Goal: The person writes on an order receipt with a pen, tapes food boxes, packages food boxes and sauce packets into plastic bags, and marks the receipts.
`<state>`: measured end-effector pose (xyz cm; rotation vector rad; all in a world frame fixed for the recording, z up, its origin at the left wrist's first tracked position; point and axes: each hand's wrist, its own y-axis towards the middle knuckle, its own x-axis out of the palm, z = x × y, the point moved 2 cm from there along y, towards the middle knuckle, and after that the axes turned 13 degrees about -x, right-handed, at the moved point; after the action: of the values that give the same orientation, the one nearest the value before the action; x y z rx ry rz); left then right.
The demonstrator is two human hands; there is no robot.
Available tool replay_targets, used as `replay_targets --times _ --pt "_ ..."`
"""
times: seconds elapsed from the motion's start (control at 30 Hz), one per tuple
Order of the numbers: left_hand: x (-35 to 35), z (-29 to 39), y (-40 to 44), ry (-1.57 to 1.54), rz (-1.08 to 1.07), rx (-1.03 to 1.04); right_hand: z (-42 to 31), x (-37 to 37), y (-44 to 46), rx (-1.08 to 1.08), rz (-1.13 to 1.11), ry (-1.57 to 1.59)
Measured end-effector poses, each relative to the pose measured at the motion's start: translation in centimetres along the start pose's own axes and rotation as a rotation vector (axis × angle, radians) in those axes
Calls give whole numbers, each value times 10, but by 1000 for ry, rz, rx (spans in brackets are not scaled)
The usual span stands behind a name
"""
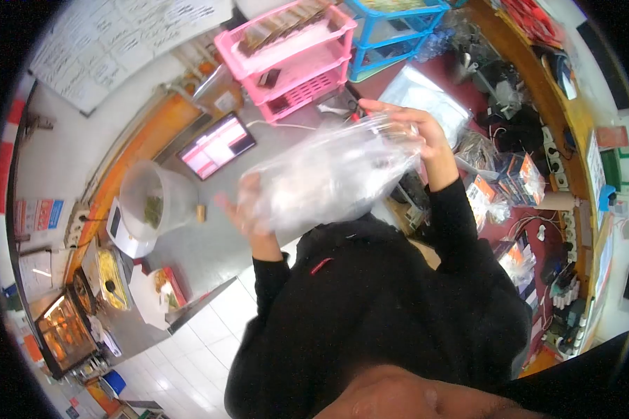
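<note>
Both hands (417, 134) (253, 208) partly open, grasping clear plastic bag (321, 178) btwn them, L fingers blurred.

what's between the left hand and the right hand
A clear, crinkled plastic bag spans the stretch between the left hand and the right hand, as the head view shows.

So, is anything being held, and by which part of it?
A clear plastic bag, held by opposite ends: the left hand at one, the right hand at the other. Blur hides the exact grip.
</note>
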<state>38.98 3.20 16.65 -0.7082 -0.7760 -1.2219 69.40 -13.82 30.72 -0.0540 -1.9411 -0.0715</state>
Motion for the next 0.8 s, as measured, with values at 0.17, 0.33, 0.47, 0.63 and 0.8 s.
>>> replay_targets --times 0.17,0.33,0.47,0.63,0.8 --pt "43 7 41 153 125 236 -69 1 -57 -431 -268 -643" --pt "65 -12 139 913 369 153 -95 -103 -56 -74 409 -2309" --pt "81 -64 224 1806 661 75 -137 -117 -57 393 425 -2349" --pt "52 -76 263 1903 789 -81 -224 -136 -94 -241 -272 -1844" --pt "45 -91 234 1774 615 -341 -447 -243 -179 -436 1400 -2248"
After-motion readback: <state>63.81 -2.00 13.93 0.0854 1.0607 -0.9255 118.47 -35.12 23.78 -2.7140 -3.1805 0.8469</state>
